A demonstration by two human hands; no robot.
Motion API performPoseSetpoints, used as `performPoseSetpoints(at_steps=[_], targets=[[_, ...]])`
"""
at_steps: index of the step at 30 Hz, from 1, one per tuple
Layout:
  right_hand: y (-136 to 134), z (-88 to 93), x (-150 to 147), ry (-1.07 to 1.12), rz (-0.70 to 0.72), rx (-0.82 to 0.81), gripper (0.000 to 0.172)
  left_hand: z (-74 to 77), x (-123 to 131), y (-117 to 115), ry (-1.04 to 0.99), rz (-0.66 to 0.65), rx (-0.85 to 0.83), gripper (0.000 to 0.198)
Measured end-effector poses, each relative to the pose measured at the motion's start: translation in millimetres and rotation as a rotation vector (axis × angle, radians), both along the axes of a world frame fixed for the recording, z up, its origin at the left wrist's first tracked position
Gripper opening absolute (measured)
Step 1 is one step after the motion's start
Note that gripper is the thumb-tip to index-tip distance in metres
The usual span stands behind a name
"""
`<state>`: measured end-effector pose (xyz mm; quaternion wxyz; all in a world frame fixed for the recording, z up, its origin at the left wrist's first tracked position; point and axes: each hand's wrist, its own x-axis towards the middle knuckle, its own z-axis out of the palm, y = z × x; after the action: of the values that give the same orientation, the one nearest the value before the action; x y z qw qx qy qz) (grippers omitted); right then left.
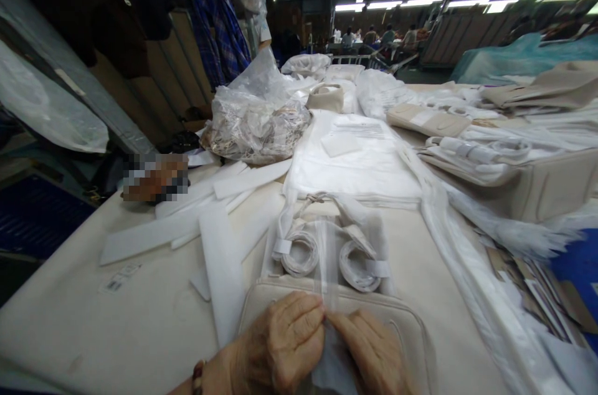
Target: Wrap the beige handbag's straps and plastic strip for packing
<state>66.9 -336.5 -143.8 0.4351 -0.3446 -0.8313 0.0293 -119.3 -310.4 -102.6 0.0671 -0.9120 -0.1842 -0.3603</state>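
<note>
A beige handbag (pixel 413 314) lies flat in front of me, partly covered by my hands. Clear plastic film (pixel 328 258) runs down its middle, between two coiled straps (pixel 299 253) wrapped in white material. My left hand (pixel 294 339) is closed, with its fingertips pinching the film over the bag. Beside it, my right hand (pixel 371 345) pinches the same film, the two sets of fingertips nearly touching. My palms hide the lower part of the bag and film.
White foam strips (pixel 219 270) lie to the left. Behind the bag is a stack of white plastic bags (pixel 355 164), with a clear sack (pixel 256 127) of parts beside it. More beige bags (pixel 532 183) are piled at right, above a blue bin (pixel 577 264).
</note>
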Motion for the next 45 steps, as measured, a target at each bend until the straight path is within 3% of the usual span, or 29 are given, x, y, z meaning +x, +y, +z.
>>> performPoseSetpoints(at_steps=[7, 14, 20, 25, 28, 31, 36, 41, 45], targets=[[0, -5.3, 1, -0.036, -0.035, 0.065, 0.023, -2.6, 1, -1, 0.061, -0.002, 0.011, 0.036], [1, -2.0, -2, -0.022, -0.007, 0.053, 0.025, -5.0, 0, 1, -0.013, -0.083, -0.118, 0.034], [0, -4.8, -4, -0.032, -0.004, 0.05, 0.027, -7.1, -1, -3, 0.116, -0.099, -0.053, 0.029], [-1, -5.2, -2, -0.05, 0.001, 0.041, 0.027, 13.6, -7, 5, 0.201, -0.119, -0.388, 0.022], [-2, -4.7, -1, -0.067, 0.012, 0.003, 0.027, 20.5, 1, 10, 0.062, -0.019, -0.437, 0.026], [-3, -3.3, -2, -0.068, 0.016, -0.016, 0.027, 10.1, 12, 12, 0.001, 0.062, -0.356, 0.024], [-2, 0.7, -3, -0.059, 0.003, -0.052, 0.031, -12.0, 10, 5, 0.202, 0.06, -0.263, 0.03], [-5, 6.8, 3, 0.045, 0.06, -0.179, 0.023, -12.6, 1, 2, 0.244, 0.057, -0.293, 0.031], [-31, 10.2, 5, 0.156, 0.134, -0.283, 0.017, -11.8, 1, 2, 0.239, 0.064, -0.308, 0.027]])
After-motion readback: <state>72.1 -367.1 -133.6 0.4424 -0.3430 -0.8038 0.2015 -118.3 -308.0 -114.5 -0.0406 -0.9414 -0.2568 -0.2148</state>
